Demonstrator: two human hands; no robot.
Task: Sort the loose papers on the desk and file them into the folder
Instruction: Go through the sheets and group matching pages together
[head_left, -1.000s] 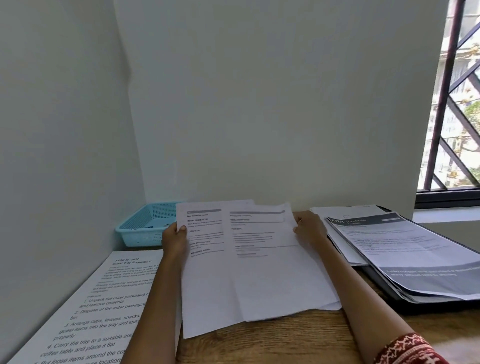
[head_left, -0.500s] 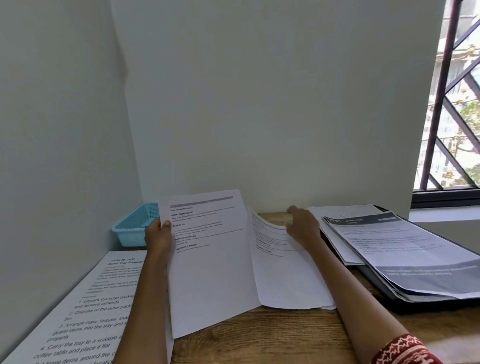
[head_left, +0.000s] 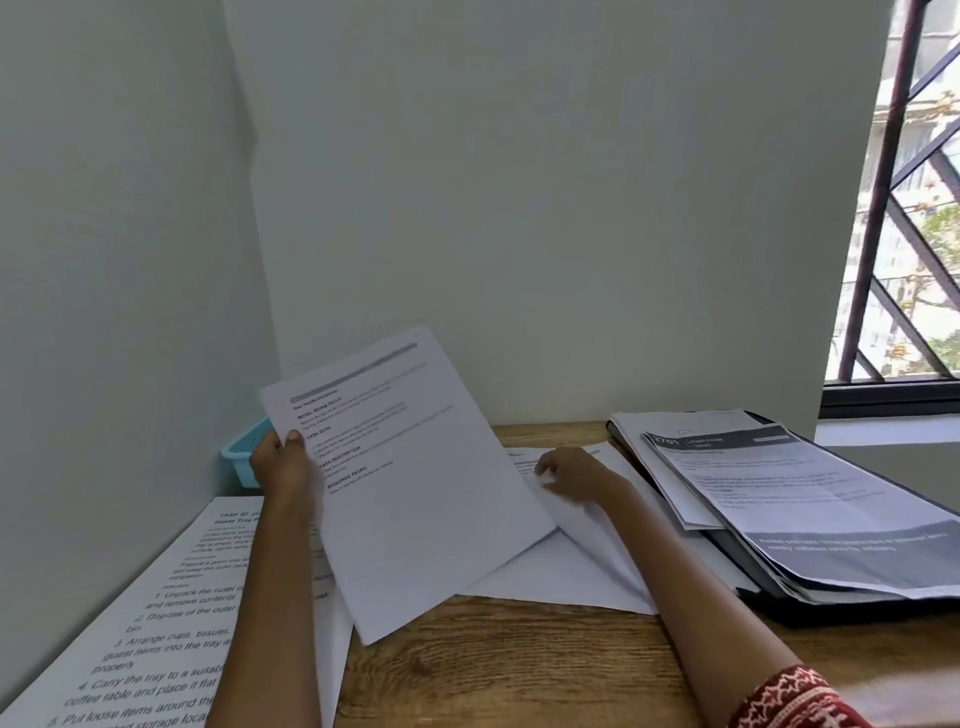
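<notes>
My left hand (head_left: 283, 462) grips the left edge of a printed sheet (head_left: 415, 483), which is lifted and tilted above the wooden desk (head_left: 519, 670). A second sheet (head_left: 571, 566) lies flat on the desk, and my right hand (head_left: 574, 475) rests on it with fingers curled at its top edge. At the right, a black folder (head_left: 769, 587) lies open with a stack of papers (head_left: 779, 499) on it. A large printed page (head_left: 145, 623) lies flat at the left, partly under my left arm.
A blue plastic basket (head_left: 244, 457) sits in the back left corner against the wall. White walls close the desk at left and back. A barred window (head_left: 904, 208) is at the far right.
My left hand has lifted its sheet up and leftward, apart from the other sheet. My right hand has lowered the other sheet flat onto the desk.
</notes>
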